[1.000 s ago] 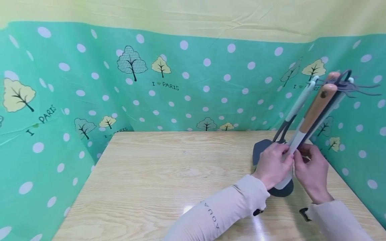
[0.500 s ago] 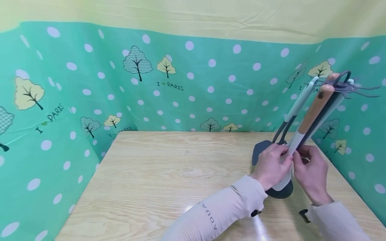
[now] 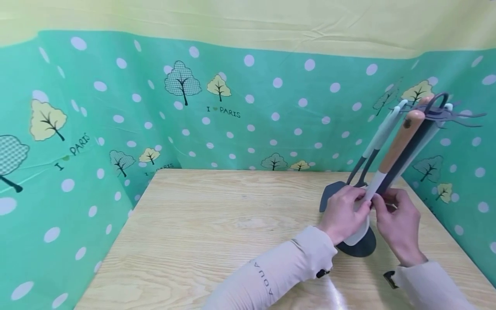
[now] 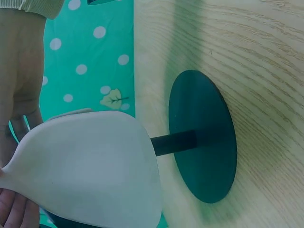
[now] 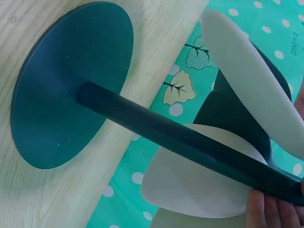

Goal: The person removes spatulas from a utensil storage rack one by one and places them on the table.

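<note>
In the head view a utensil stand (image 3: 360, 247) with a round dark base stands at the table's right, several utensils hanging around its dark pole (image 5: 180, 137). My left hand (image 3: 345, 213) pinches the narrow neck of a spatula (image 3: 399, 142) with a wooden handle and pale grey head, which hangs head down. On the pole's right side my right hand (image 3: 401, 224) has its fingers curled round the pole, near the left fingertips. The exact contact there is partly hidden. In the left wrist view the pale spatula head (image 4: 90, 166) hangs above the base without touching it.
Behind the left hand hang mint-handled utensils (image 3: 385, 129), one with a dark turner head (image 3: 331, 191). Thin dark hooks (image 3: 461, 116) spread from the stand's top. A green dotted curtain (image 3: 248, 129) encloses the wooden table (image 3: 217, 224) at the back and sides.
The stand with its utensils and both hands sit slightly further left in the picture, while the background has shifted right. Both hands keep their holds.
</note>
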Tool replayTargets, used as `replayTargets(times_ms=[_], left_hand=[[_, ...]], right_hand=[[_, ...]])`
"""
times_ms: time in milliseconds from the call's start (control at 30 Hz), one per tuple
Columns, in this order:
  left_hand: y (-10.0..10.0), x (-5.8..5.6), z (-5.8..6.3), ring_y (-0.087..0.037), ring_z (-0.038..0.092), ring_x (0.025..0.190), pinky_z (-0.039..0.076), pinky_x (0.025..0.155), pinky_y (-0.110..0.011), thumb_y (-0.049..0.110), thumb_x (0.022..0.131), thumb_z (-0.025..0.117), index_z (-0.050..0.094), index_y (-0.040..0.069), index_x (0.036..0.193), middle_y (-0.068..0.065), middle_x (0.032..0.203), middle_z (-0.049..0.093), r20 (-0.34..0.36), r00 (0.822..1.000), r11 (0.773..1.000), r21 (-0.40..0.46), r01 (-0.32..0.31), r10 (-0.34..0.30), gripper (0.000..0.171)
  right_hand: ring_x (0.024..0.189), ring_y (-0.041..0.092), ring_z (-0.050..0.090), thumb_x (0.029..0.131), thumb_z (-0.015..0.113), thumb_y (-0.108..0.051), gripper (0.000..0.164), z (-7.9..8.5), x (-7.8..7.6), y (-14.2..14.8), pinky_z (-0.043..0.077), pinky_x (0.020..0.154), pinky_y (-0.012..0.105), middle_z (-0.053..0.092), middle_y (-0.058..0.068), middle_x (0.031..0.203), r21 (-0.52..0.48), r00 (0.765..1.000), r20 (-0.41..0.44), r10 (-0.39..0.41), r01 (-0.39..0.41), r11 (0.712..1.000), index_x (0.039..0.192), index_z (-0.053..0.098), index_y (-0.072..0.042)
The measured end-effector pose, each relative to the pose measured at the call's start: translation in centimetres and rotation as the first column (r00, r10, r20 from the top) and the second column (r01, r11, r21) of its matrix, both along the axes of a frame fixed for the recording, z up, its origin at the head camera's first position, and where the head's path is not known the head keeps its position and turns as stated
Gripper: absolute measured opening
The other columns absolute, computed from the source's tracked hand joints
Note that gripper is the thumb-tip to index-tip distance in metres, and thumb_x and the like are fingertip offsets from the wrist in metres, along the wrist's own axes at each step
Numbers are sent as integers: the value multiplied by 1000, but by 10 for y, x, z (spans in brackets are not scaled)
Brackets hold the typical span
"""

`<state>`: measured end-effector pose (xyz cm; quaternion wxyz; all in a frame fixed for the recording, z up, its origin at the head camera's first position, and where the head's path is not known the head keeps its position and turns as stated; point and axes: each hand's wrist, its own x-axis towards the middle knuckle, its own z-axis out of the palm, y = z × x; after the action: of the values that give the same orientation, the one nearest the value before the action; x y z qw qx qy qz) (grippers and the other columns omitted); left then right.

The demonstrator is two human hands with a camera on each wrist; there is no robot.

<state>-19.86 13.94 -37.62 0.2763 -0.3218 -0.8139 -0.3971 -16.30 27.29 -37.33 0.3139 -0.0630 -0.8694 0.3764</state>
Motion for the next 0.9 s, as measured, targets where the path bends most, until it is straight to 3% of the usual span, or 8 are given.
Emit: replayTargets(times_ms=[267,900], left_hand=[[-9,-2,0,-1,59,90,41,81,-6,20,91,64,68,13,108,5,101,65,15,1000,1000,5,23,-24,19],[-28,-5,-4,-2,59,88,41,81,-5,18,91,65,68,11,107,4,99,65,6,1000,999,34,14,-14,18]], right_hand=[[81,-4,49,94,59,-17,28,1,-2,-9,39,71,1,61,14,102,-4,1000,-15,-1,0,1000,115,54,2],[80,0,49,94,60,-17,27,0,-6,-25,38,70,1,60,13,100,3,999,-28,27,-27,1000,112,54,2]])
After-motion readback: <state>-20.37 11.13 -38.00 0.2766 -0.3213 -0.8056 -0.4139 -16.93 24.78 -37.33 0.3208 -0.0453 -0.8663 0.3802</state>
